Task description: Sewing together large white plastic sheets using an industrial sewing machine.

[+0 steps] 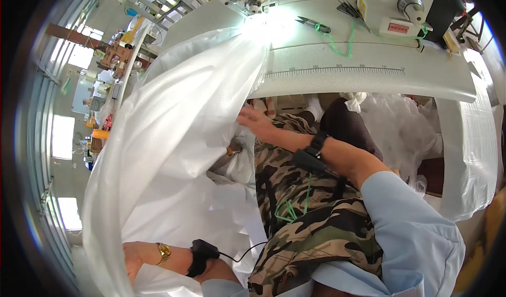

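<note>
A large sheet of white woven material runs from under the lit needle area of a sewing machine down the left side and across my lap. My left hand is at its lower left edge; folds of the sheet hide the fingers, so their grip does not show. Beside the sheet's right edge, just below the machine bed, is my right hand. Its fingers are stretched out toward the sheet, slightly blurred, and seem to hold nothing. The bright lamp washes out the spot where the material meets the needle.
Thread snips with green thread lie on the machine bed, near some dark slim tools. Green thread ends rest on my camouflage apron. Crumpled translucent plastic is below the bed. Another work table stands at left.
</note>
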A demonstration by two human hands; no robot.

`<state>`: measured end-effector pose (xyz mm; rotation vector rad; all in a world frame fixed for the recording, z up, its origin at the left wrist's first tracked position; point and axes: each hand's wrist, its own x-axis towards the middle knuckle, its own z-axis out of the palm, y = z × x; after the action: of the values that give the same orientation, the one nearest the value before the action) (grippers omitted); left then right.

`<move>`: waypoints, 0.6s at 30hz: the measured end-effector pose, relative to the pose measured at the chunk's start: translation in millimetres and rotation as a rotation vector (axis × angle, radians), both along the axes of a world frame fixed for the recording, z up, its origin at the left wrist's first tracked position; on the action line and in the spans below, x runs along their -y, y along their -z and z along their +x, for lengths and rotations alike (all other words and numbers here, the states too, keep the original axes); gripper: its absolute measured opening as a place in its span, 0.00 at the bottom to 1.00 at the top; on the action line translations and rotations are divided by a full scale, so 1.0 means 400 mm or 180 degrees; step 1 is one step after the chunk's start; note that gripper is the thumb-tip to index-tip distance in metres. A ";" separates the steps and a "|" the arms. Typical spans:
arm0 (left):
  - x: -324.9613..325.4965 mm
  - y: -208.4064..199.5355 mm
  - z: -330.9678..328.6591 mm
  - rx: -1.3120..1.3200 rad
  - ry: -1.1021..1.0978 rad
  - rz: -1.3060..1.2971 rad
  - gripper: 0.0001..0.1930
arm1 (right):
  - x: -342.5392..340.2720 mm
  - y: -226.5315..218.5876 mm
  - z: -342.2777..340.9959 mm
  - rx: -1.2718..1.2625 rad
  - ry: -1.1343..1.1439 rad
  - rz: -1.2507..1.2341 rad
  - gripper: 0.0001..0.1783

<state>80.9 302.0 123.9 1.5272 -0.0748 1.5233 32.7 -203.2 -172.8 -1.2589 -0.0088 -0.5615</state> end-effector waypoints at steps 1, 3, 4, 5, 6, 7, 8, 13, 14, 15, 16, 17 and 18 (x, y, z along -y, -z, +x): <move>-0.024 -0.023 0.001 0.0005 -0.0150 0.0114 0.18 | -0.014 -0.039 0.012 -0.0187 -0.0495 -0.0023 0.20; -0.032 -0.050 0.002 -0.0039 -0.0331 0.0290 0.18 | -0.046 -0.082 0.062 -0.0046 -0.1181 0.0097 0.24; -0.021 -0.061 0.012 -0.0045 -0.0397 0.0356 0.17 | -0.057 -0.076 0.104 0.0282 -0.1372 0.0232 0.26; -0.039 -0.063 0.006 -0.0055 -0.0510 0.0412 0.17 | -0.070 -0.131 0.108 0.0534 -0.1370 -0.0354 0.27; -0.055 -0.069 0.005 -0.0081 -0.0592 0.0472 0.17 | -0.076 -0.181 0.103 0.0784 -0.1353 -0.0940 0.28; -0.057 -0.072 0.008 -0.0086 -0.0634 0.0507 0.16 | -0.080 -0.222 0.099 0.0928 -0.1304 -0.1265 0.28; -0.061 -0.070 0.004 -0.0096 -0.0683 0.0561 0.16 | -0.089 -0.245 0.089 0.0981 -0.1311 -0.1430 0.28; -0.059 -0.085 0.021 -0.0138 -0.0821 0.0738 0.15 | -0.127 -0.307 0.003 0.1050 -0.1296 -0.2143 0.28; -0.061 -0.084 0.023 -0.0135 -0.0834 0.0770 0.15 | -0.134 -0.306 -0.024 0.1031 -0.1328 -0.2276 0.28; -0.063 -0.088 0.028 -0.0148 -0.0855 0.0803 0.15 | -0.142 -0.307 -0.049 0.1027 -0.1383 -0.2403 0.28; -0.062 -0.086 0.031 -0.0143 -0.0876 0.0817 0.14 | -0.145 -0.307 -0.081 0.1008 -0.1437 -0.2539 0.28; -0.063 -0.087 0.033 -0.0149 -0.0891 0.0854 0.14 | -0.147 -0.306 -0.108 0.1005 -0.1526 -0.2644 0.28; -0.066 -0.089 0.033 -0.0165 -0.0892 0.0890 0.14 | -0.140 -0.304 -0.127 0.0992 -0.1624 -0.2721 0.28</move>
<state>94.1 328.3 159.4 1.8598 -0.0463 1.7479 -18.1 -147.1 -51.1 -1.8887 -0.8864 -0.2942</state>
